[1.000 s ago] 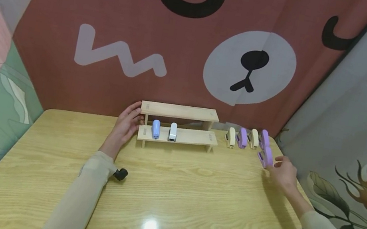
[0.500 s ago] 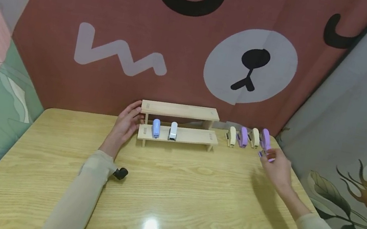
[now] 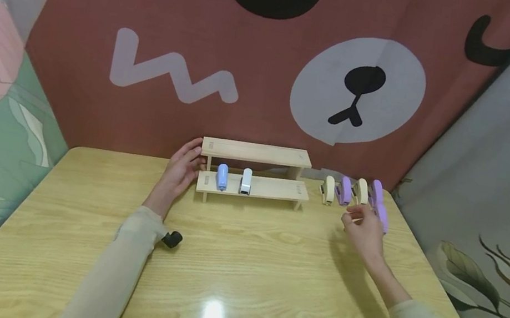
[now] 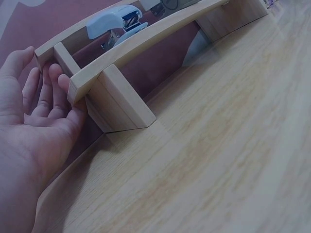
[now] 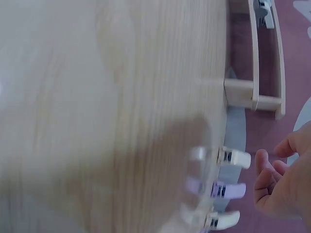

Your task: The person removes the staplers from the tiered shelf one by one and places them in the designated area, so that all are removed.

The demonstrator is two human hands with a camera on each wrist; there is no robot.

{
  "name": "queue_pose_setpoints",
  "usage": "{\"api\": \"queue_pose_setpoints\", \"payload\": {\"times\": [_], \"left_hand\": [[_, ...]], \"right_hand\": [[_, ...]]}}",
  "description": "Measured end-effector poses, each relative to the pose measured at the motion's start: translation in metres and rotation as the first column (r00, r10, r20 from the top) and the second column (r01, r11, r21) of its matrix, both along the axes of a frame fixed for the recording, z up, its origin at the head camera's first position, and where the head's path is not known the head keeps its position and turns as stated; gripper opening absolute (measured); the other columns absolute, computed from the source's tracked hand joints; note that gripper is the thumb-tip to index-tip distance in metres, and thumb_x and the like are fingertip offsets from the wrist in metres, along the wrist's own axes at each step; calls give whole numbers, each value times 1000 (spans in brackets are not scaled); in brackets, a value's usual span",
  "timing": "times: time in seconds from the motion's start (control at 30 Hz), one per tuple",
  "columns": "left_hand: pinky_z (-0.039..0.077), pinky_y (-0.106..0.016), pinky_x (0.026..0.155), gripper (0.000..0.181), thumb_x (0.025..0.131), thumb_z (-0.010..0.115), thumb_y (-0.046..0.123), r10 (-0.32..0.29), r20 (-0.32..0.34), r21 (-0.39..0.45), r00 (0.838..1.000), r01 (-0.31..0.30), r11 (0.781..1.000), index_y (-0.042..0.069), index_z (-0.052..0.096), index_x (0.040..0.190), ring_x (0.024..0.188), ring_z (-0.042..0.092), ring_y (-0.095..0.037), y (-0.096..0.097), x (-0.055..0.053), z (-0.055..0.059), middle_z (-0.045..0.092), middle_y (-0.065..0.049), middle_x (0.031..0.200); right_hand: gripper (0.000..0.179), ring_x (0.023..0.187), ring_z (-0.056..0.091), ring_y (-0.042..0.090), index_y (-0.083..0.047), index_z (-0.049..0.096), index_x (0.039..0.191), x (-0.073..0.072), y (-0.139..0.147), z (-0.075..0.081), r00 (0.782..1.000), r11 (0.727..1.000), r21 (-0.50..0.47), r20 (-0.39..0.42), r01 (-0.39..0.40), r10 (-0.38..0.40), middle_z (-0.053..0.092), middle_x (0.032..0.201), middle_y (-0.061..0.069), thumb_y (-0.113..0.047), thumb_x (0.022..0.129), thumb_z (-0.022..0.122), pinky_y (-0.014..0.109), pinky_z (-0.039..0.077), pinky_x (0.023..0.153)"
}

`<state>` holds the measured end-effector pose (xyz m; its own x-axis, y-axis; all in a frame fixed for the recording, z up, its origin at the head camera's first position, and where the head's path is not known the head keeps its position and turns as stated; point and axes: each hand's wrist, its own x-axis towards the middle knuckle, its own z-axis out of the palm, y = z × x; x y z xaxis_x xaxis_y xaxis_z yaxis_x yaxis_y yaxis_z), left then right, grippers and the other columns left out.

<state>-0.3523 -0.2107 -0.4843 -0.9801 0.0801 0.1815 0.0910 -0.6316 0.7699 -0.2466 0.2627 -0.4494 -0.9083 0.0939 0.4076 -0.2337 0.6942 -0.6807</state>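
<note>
In the head view a two-tier wooden shelf (image 3: 275,188) stands at the table's back. On its lower tier sit a blue mini stapler (image 3: 222,176) and a white mini stapler (image 3: 245,181). My left hand (image 3: 179,171) touches the shelf's left end, fingertips against the board ends in the left wrist view. To the shelf's right are a cream stapler (image 3: 328,190), a purple stapler (image 3: 343,191), another cream stapler (image 3: 360,190) and two more purple ones, one in front of the other. My right hand (image 3: 366,234) hovers before them, fingers loosely bent around nothing, partly hiding the front purple stapler (image 3: 381,216).
The wooden table (image 3: 243,258) reaches toward me, with a bright light reflection on it. A reddish-brown curtain (image 3: 165,121) with a bear pattern hangs right behind the shelf. A floral grey curtain (image 3: 498,188) borders the right edge.
My right hand, at the front purple stapler with its fingers on it half a second ago, has come off it and moved left. The left hand stays at the shelf's end.
</note>
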Motion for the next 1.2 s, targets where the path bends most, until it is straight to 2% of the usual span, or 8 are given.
{"api": "queue_pose_setpoints", "payload": {"times": [0.13, 0.37, 0.87, 1.2], "left_hand": [[53, -30, 71, 48, 104, 63, 15, 9, 3, 2, 1000, -9, 1000, 11, 50, 149, 87, 58, -21, 1, 0, 0, 59, -8, 113], [51, -33, 74, 50, 103, 65, 15, 5, 0, 2, 1000, -5, 1000, 11, 49, 150, 87, 59, -20, 2, -1, 0, 59, -9, 112], [50, -32, 74, 48, 104, 63, 16, 23, -1, -18, 1000, -23, 1000, 10, 48, 149, 87, 58, -20, 3, 0, 1, 58, -8, 110], [50, -31, 72, 45, 104, 62, 14, 31, 0, -10, 1000, -31, 999, 10, 51, 147, 86, 57, -21, 4, -1, 0, 58, -8, 110]], "right_hand": [[22, 65, 64, 15, 10, 66, 111, -2, -16, -5, 999, 998, -46, 20, -32, 33, 69, 92, 21, -2, 93, 61, 21, 53, 55], [19, 66, 65, 13, 5, 67, 110, -5, -42, -9, 998, 993, -110, 52, -31, 36, 70, 95, 20, -3, 93, 61, 21, 53, 57], [20, 66, 65, 17, 5, 68, 109, -12, -89, -12, 990, 980, -170, 73, -105, 119, 70, 92, 16, -5, 93, 64, 25, 55, 59], [25, 85, 65, 26, 1, 67, 113, -16, -125, -6, 975, 970, -179, 119, -167, 190, 71, 97, 12, -12, 93, 69, 37, 55, 76]]}}
